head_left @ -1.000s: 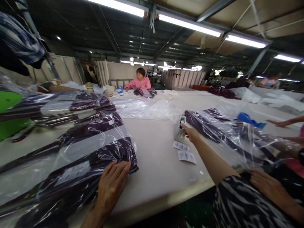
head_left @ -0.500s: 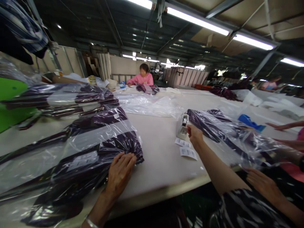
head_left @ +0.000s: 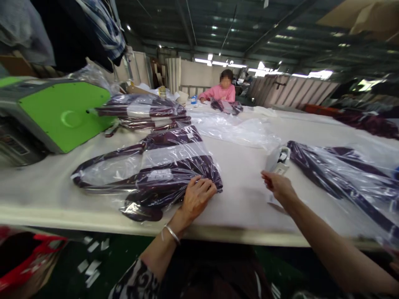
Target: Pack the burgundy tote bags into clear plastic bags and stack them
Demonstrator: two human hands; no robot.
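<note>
My left hand (head_left: 198,196) lies on the right end of a dark purple garment in a clear plastic bag (head_left: 174,155), fingers slightly bent over the film. A white label (head_left: 160,175) shows on that bag. My right hand (head_left: 279,187) is raised over the table, thumb and fingertips pinched together. Whatever is between them is too small to make out. Just beyond it stands a pale tape dispenser (head_left: 283,161). White printed labels (head_left: 274,201) lie partly hidden beneath my right wrist.
More bagged garments (head_left: 146,109) are stacked behind on the left, beside a green machine (head_left: 67,116). Another bagged dark garment (head_left: 336,170) lies to the right. Loose clear plastic (head_left: 237,126) covers the table's middle. A person in pink (head_left: 227,90) sits across the table.
My right hand has come away from the tape dispenser, to its near left side. My left hand stays on the bagged garment. The view has turned left, showing more of the green machine.
</note>
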